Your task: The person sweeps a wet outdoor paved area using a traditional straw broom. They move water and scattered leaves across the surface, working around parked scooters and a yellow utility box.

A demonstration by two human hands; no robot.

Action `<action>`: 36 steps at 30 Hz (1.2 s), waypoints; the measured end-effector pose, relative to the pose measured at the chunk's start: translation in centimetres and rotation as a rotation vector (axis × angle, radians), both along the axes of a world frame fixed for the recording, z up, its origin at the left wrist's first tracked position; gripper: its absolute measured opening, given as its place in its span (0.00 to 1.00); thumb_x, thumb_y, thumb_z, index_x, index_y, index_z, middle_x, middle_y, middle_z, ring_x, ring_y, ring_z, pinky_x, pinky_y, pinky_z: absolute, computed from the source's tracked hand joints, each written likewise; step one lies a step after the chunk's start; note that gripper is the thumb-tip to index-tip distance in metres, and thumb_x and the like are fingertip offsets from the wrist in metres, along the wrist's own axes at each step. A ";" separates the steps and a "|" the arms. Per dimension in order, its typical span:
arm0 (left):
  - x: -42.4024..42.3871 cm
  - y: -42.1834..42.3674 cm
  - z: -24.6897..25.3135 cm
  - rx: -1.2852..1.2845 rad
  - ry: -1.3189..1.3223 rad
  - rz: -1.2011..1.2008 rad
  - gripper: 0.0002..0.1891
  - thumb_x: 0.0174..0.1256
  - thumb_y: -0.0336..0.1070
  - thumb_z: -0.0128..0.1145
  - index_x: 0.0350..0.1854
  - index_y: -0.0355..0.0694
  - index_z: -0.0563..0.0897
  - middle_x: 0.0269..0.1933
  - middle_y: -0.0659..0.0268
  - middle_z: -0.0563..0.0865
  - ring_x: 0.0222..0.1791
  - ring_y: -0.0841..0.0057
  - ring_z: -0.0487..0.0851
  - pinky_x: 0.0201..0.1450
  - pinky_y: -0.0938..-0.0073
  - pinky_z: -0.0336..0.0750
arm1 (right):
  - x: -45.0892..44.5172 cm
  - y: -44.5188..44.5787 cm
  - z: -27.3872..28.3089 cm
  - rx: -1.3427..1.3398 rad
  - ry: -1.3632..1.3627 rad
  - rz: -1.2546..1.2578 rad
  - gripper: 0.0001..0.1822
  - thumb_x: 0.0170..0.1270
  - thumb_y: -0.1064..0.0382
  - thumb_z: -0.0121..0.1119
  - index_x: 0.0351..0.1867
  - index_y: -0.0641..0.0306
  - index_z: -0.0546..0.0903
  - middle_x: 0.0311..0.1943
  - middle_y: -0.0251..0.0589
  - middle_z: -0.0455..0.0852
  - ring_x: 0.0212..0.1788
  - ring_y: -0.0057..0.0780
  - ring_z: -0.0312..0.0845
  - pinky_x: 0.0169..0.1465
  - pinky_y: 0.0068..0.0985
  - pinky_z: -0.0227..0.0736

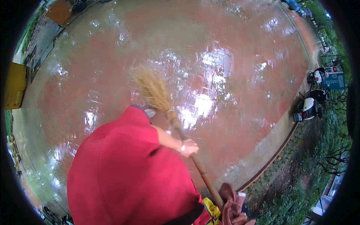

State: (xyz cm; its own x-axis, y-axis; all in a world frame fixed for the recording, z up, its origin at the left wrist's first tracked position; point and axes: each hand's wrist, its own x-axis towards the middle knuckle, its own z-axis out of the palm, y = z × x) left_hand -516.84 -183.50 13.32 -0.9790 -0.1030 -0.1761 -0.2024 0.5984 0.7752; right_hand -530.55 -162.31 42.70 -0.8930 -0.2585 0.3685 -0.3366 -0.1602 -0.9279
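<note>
A straw broom reaches out over the wet ground, its bristles blurred and bound near the neck. My left hand, with a pale band at the wrist, grips the lower part of its wooden handle. At the bottom edge, my right hand is partly visible, curled at the handle's upper end. A maroon cloth hangs there and hides much of the grip. My red garment fills the lower left. A grey shoe tip shows beside the broom.
Wet reddish paving reflects light all around. Along the right, a kerb borders shrubs, with parked scooters and a teal box beyond. A yellow box stands at the left edge, an orange-brown box at the upper left.
</note>
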 end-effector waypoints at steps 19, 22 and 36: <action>2.7 -4.6 5.1 -0.343 0.211 0.493 0.06 0.34 0.36 0.63 0.19 0.47 0.81 0.19 0.61 0.81 0.25 0.59 0.83 0.27 0.58 0.76 | -4.8 -2.8 3.8 -0.313 -0.073 0.070 0.17 0.62 0.54 0.46 0.20 0.63 0.68 0.16 0.42 0.69 0.20 0.43 0.69 0.45 0.60 0.72; 11.9 -6.5 2.5 -0.280 -0.108 0.658 0.06 0.38 0.37 0.61 0.20 0.42 0.83 0.22 0.57 0.82 0.28 0.57 0.84 0.31 0.55 0.77 | -2.6 -10.1 -1.6 -0.221 -0.303 0.471 0.20 0.60 0.47 0.50 0.37 0.64 0.72 0.21 0.39 0.70 0.25 0.35 0.67 0.38 0.41 0.64; 17.4 -10.1 -2.5 -0.043 -0.074 0.808 0.07 0.37 0.38 0.62 0.21 0.44 0.82 0.25 0.56 0.83 0.30 0.56 0.83 0.33 0.57 0.77 | 5.0 -20.8 -3.4 0.067 -0.307 0.823 0.20 0.55 0.46 0.47 0.31 0.65 0.67 0.20 0.41 0.68 0.26 0.36 0.65 0.42 0.41 0.67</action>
State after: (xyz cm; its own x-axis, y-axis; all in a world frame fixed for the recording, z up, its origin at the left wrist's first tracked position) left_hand -499.39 -193.60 10.84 -0.5856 -0.7811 -0.2169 -0.6344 0.2750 0.7224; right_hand -525.59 -183.15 39.34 -0.4708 -0.8761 0.1043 0.1275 -0.1845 -0.9745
